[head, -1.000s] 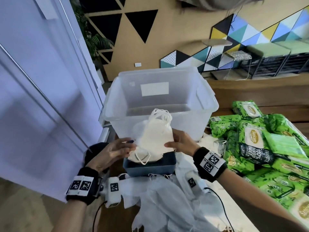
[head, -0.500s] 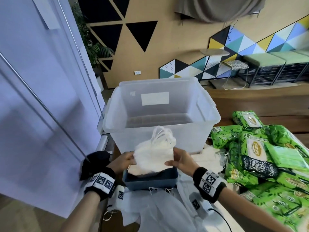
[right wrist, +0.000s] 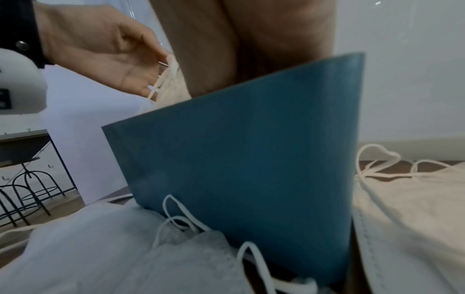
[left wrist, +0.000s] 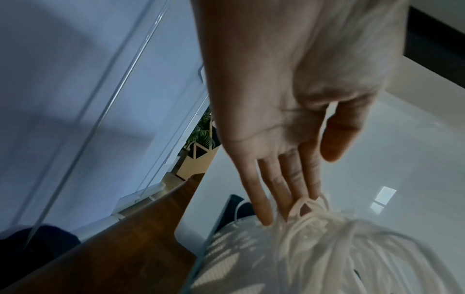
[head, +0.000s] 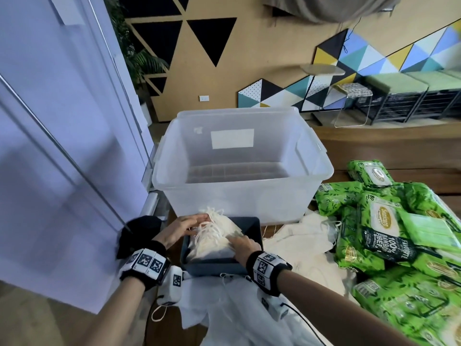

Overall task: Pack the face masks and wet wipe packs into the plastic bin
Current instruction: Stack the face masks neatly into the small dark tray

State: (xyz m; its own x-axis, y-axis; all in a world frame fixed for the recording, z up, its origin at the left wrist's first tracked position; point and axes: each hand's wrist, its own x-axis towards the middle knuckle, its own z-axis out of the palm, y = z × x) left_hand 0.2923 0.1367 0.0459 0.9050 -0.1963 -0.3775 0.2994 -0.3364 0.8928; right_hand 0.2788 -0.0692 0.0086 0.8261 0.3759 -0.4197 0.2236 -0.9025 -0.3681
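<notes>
Both hands press a stack of cream face masks (head: 214, 239) into a small dark-blue tray (head: 255, 227).
Left hand (head: 183, 227) lies with fingers straight and together on the ear loops; right hand (head: 243, 247) rests flat on the stack. The clear plastic bin (head: 316, 171) stands just beyond; green wet wipe packs (head: 381, 228) lie right.

Looked like an office lounge or co-working space, not a home. Back wall (head: 262, 58) was tan board w/ black triangle panels, plus a mural (head: 374, 68) of coloured triangles (blue, yellow, teal, white). Green-cushioned bench seating (head: 409, 83) on black wire frames ran along it, w/ a small round side table (head: 323, 69) nearby. Potted plant (head: 139, 61) stood in the corner by a white glass partition (head: 62, 146). Wood table (head: 374, 136) carried bulk stock: heaps of green wet wipe packs (head: 389, 233).
</notes>
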